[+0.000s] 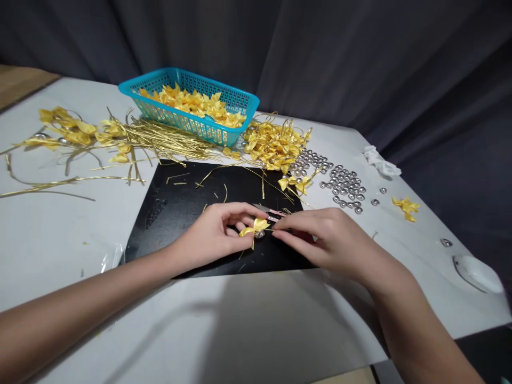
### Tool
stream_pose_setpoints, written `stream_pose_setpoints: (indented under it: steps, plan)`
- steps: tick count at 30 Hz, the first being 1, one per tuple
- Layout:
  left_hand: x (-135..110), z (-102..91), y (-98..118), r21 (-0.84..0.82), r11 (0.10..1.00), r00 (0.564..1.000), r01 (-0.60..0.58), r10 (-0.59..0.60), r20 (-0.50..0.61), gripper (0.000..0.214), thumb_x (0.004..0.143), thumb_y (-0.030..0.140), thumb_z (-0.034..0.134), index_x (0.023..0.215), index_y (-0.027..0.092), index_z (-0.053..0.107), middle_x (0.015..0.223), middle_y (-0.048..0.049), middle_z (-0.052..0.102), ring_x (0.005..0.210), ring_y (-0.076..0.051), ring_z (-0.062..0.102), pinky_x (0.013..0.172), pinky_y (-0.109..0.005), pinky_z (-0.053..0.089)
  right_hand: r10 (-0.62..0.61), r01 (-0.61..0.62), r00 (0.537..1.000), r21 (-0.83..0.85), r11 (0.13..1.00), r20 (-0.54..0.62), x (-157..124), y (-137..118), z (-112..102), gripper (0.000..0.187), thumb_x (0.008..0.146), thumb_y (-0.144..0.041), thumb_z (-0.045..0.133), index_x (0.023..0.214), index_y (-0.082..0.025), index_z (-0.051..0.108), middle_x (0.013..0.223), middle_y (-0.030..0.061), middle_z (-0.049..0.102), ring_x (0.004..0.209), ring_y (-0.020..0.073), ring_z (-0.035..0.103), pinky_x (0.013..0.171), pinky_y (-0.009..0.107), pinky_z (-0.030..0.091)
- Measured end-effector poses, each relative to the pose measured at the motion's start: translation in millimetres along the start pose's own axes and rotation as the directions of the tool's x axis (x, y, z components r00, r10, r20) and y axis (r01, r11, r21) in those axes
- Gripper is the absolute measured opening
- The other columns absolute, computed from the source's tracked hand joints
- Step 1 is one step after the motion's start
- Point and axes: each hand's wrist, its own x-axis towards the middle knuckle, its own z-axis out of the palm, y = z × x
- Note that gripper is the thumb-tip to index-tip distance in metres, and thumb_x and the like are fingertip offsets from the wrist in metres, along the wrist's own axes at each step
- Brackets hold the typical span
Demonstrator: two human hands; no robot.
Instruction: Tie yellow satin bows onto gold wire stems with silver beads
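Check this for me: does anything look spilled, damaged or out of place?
Only mild untidiness: gold clippings litter the black mat, and at the right a bow and a bead lie apart from their piles. No damage is evident.

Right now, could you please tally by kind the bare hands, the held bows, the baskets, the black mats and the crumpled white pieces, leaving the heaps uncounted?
Bare hands: 2, the left hand and the right hand
Held bows: 1, the yellow bow
Baskets: 1, the blue basket
Black mats: 1, the black mat
Crumpled white pieces: 1, the crumpled white piece
Total: 6
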Motion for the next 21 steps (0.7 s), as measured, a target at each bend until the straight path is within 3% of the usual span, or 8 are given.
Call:
stream_pose_setpoints:
  steps: [4, 9, 16, 21]
  plan:
    - [-2, 0.6, -1, 0.046, 0.998, 0.996, -0.046, 0.042, 0.085, 0.038, 0.07, 0.012, 0.055, 0.108, 0.017, 0.061, 0.077, -0.0001, 0.063, 0.064, -0.011, 0.057, 0.059, -0.02, 0.045, 0.039, -0.04, 0.999, 0.02, 0.999, 0.014, 0, -6, -1, 0.017, 0.089, -0.023, 0.046, 0.084, -0.018, 0.062, 0.069, 0.0015, 0.066, 0.053, 0.0089, 0.05, 0.053, 0.022, 0.032]
    - [-4, 1.7, -2, 0.235, 0.969, 0.992, -0.072, 0.044, 0.122, 0.022, 0.075, 0.014, 0.05, 0.09, 0.013, 0.067, 0.077, -0.003, 0.066, 0.067, -0.013, 0.058, 0.057, -0.019, 0.044, 0.087, -0.09, 0.994, 0.058, 0.994, 0.062, 1, -14, 0, 0.016, 0.091, -0.021, 0.041, 0.082, -0.018, 0.054, 0.071, 0.0002, 0.061, 0.058, 0.0094, 0.051, 0.056, 0.022, 0.032]
    - [-2, 2.7, -2, 0.259, 0.964, 0.993, -0.065, 0.037, 0.11, 0.025, 0.079, 0.033, 0.059, 0.087, 0.012, 0.07, 0.077, -0.0043, 0.069, 0.062, -0.012, 0.057, 0.055, -0.019, 0.043, 0.094, -0.098, 0.994, 0.079, 0.992, 0.048, 1, -12, 2, 0.015, 0.091, -0.021, 0.04, 0.084, -0.019, 0.053, 0.072, 0.0002, 0.06, 0.059, 0.0098, 0.05, 0.056, 0.022, 0.032]
    - [-1, 1.9, -2, 0.226, 0.971, 0.992, -0.079, 0.054, 0.113, 0.02, 0.079, 0.031, 0.06, 0.084, 0.014, 0.07, 0.087, -0.0048, 0.07, 0.071, -0.013, 0.062, 0.061, -0.02, 0.046, 0.064, -0.064, 0.998, 0.04, 0.997, 0.003, 0, -9, 1, 0.014, 0.09, -0.019, 0.04, 0.083, -0.018, 0.052, 0.07, 0.0002, 0.058, 0.057, 0.0097, 0.048, 0.055, 0.022, 0.031]
